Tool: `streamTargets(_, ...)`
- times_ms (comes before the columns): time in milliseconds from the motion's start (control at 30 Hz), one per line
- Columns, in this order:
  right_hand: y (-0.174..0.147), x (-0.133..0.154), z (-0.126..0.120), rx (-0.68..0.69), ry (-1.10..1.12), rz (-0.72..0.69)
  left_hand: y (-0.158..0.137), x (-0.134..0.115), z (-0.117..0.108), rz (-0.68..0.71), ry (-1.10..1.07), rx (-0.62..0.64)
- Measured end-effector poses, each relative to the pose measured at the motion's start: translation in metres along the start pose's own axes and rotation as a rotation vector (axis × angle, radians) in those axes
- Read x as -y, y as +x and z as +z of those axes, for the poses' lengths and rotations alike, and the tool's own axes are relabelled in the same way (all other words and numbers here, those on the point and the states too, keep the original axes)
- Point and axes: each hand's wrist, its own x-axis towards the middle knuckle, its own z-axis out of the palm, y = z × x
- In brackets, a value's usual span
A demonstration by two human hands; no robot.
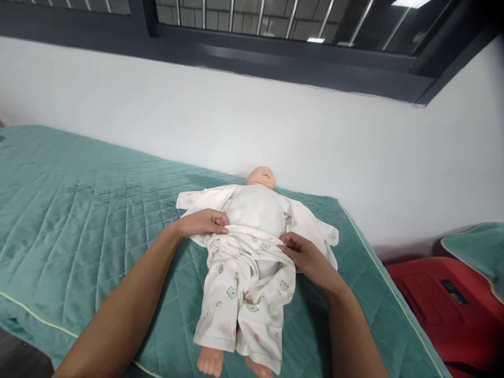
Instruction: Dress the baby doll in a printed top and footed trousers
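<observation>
A baby doll (262,177) lies on its back, head toward the wall and bare feet toward me. Its pale grey-white torso (255,207) is uncovered, with a white top (315,220) spread open beneath and to both sides. White baby trousers (220,310) printed with green animals cover its legs up to the lower belly. My left hand (205,221) pinches the waistband at the left hip. At the right hip, my right hand (305,254) has its fingers closed on the waistband's other side. The fingertips of both hands are partly hidden.
A green quilted cover (98,210) lies under the doll, its right edge sloping down beside a red plastic case or chair (441,304). Behind stands a white wall (177,115) below a dark-framed barred window (275,52). More green cloth (478,252) rests at the far right.
</observation>
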Motion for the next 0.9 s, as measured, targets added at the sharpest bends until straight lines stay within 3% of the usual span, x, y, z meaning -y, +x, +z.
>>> streamTargets(300, -0.003, 0.004, -0.005, 0.133, 0.016, 0.013, -0.009, -0.007, -0.005, -0.033, -0.065, 0.194)
streamTargets(733, 0.000, -0.002, 0.001, 0.032, 0.032, 0.017, -0.009, -0.018, 0.001, -0.104, 0.046, 0.160)
streamTargets(900, 0.002, -0.001, 0.008, -0.129, 0.050, -0.071, -0.007, -0.013, -0.001, -0.071, 0.061, 0.150)
